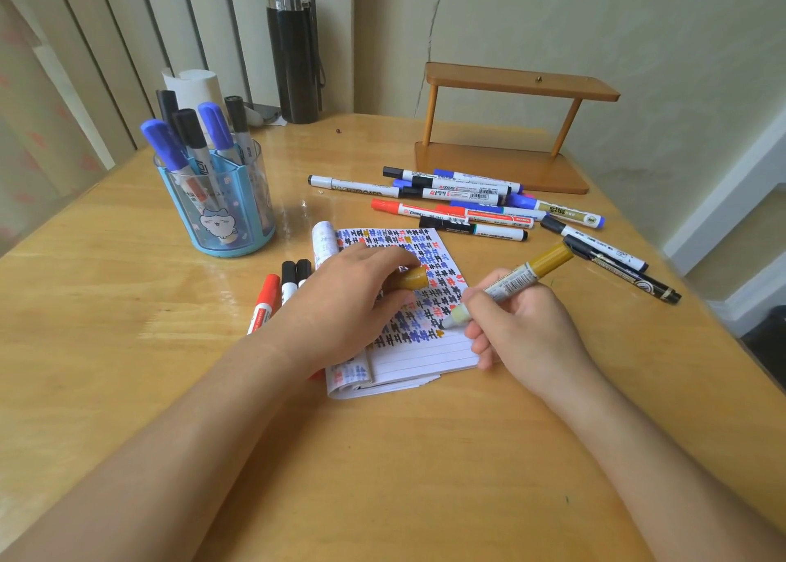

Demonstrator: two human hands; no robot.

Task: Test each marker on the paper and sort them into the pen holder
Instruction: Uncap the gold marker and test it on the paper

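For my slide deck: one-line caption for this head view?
Right hand sets uncapped mustard-yellow marker tip on scribble-filled lined notepad; left hand holds its yellow cap.

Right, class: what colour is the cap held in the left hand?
Mustard yellow cap; the head view shows it best.

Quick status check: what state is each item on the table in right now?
Yellow marker, uncapped, tip down, gripped by right hand.
Yellow cap, off, pinched in left hand.
Notepad, open, mostly filled with marks.
Pen holder, upright, holding capped markers.
Marker pile, capped, lying flat.
Flask, upright, closed.
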